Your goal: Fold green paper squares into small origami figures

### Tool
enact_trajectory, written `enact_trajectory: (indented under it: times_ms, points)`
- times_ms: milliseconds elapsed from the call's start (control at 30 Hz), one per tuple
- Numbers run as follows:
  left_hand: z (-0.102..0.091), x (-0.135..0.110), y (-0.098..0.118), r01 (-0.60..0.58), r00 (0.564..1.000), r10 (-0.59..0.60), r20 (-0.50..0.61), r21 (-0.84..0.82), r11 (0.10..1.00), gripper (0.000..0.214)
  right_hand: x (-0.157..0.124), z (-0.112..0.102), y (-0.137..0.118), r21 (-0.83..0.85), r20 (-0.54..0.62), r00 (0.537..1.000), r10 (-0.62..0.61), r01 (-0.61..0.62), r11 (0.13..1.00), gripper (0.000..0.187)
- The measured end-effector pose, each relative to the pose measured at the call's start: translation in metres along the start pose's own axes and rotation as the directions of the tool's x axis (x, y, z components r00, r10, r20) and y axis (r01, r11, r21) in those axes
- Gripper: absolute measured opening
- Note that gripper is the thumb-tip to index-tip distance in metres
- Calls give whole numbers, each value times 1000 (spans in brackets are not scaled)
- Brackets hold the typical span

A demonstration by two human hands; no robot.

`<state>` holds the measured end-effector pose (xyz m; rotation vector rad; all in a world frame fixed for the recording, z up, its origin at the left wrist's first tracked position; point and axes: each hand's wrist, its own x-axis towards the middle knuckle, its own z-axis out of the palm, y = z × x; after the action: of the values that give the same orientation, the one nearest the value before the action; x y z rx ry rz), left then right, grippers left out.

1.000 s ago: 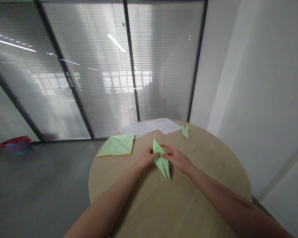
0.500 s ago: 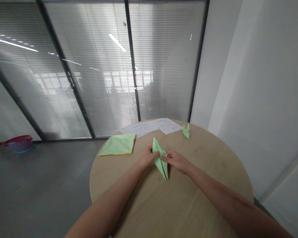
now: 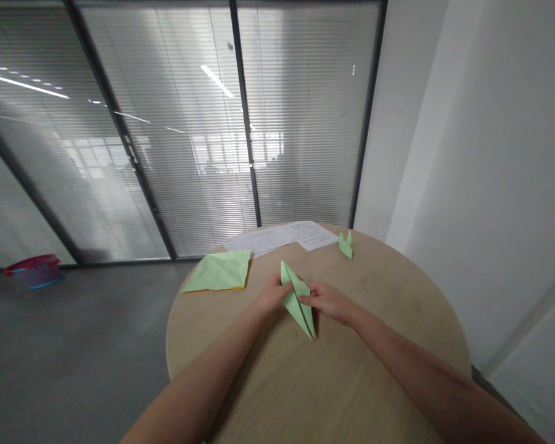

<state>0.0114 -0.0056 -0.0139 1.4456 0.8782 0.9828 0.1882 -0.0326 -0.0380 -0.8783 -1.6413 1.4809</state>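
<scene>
A folded green paper (image 3: pixel 296 308), long and diamond-shaped with a split down its middle, is held between both hands over the table. My left hand (image 3: pixel 274 293) grips its left edge, thumb on top and the other fingers mostly hidden behind. On the right edge, my right hand (image 3: pixel 327 301) pinches the paper with its thumb and fingers. One point of the paper faces away from me, and the split lower end points toward me. A small folded green paper figure (image 3: pixel 345 245) stands near the table's far right edge.
On the round wooden table (image 3: pixel 388 320), green sheets (image 3: pixel 219 271) with a yellow edge lie at left. Printed white papers (image 3: pixel 312 235) lie at the far edge. A red and blue basket (image 3: pixel 37 271) rests on the floor at left; a white wall (image 3: pixel 504 154) rises at right.
The folded paper has tilted slightly, its far tip shifting left and toward me. My left thumb has moved a little on it. Both hands keep their hold.
</scene>
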Motion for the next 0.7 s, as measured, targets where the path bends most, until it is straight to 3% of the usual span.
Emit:
enact_trajectory:
  times_ms: [367, 700]
  points:
    - [-2, 2, -1, -3, 998, 9, -64, 93, 996, 31, -2, 0, -1, -15, -30, 999, 28, -29, 999, 38]
    - [-3, 1, 0, -29, 998, 38, -47, 175, 984, 19, -1, 0, 1, -16, -13, 999, 31, -32, 999, 39]
